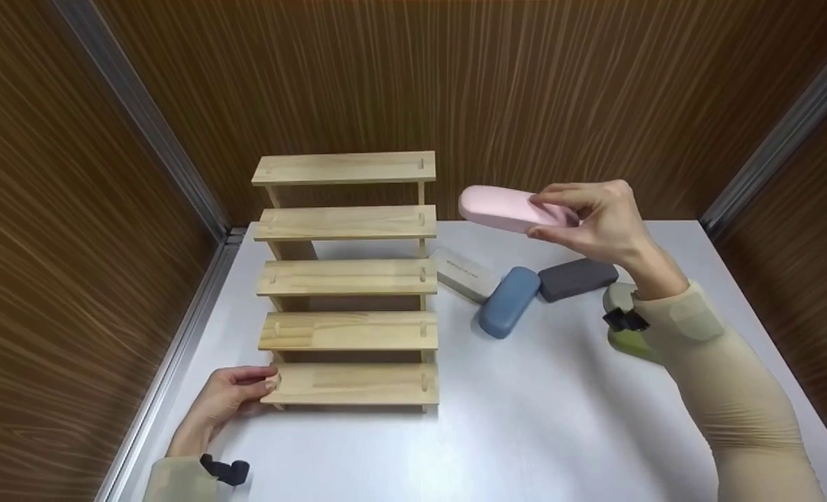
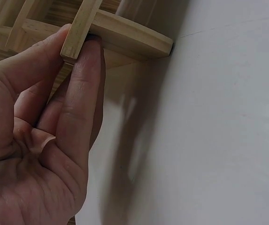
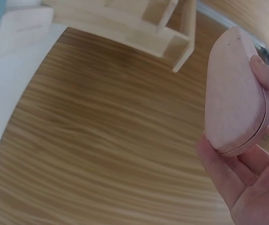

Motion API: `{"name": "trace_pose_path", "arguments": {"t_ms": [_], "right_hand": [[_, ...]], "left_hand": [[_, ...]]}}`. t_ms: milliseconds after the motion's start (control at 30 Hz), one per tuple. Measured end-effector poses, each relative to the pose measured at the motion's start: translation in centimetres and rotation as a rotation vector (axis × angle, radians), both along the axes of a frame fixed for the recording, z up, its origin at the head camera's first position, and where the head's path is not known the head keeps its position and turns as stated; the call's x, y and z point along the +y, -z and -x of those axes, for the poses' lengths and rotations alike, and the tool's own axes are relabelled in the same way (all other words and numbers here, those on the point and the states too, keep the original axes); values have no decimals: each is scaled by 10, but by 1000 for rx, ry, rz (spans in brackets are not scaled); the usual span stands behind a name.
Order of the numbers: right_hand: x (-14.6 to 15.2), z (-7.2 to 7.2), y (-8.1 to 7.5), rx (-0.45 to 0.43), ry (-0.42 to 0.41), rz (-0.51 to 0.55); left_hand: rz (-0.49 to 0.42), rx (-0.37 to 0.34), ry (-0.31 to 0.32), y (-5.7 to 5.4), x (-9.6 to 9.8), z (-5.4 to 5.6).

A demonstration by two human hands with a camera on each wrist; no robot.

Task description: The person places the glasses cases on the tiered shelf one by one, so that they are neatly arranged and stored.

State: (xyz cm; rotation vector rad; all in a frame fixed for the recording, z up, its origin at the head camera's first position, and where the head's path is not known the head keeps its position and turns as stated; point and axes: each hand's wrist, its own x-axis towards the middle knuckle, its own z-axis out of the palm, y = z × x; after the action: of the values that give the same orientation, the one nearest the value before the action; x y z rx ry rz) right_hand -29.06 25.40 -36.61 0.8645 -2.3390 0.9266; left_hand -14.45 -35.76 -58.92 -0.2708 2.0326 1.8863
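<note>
A pink glasses case point(image 1: 497, 204) is held in the air by my right hand point(image 1: 598, 216), thumb on one long side and fingers on the other. In the right wrist view the case point(image 3: 235, 93) looks closed, with a seam along its edge. To its left stands a stepped wooden rack point(image 1: 347, 279) of several pale shelves, all bare. My left hand point(image 1: 229, 397) pinches the left end of the lowest shelf point(image 1: 358, 383) between thumb and fingers. The left wrist view shows that grip on the board's end point(image 2: 80, 33) up close.
Right of the rack on the white table point(image 1: 525, 418) lie a whitish case point(image 1: 464, 274), a blue case point(image 1: 510, 302) and a dark grey case point(image 1: 578, 279). A pale green case point(image 1: 619, 296) and a green case point(image 1: 633, 345) are partly behind the right forearm. Wood-grain panels point(image 1: 413, 84) enclose the table.
</note>
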Motion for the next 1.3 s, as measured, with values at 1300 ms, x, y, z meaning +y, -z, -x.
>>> {"name": "trace_pose_path", "arguments": {"t_ms": [1300], "right_hand": [[-104,55,-44,-62,-36,-50]], "left_hand": [[-72,-30,12,-6,10,2]]}}
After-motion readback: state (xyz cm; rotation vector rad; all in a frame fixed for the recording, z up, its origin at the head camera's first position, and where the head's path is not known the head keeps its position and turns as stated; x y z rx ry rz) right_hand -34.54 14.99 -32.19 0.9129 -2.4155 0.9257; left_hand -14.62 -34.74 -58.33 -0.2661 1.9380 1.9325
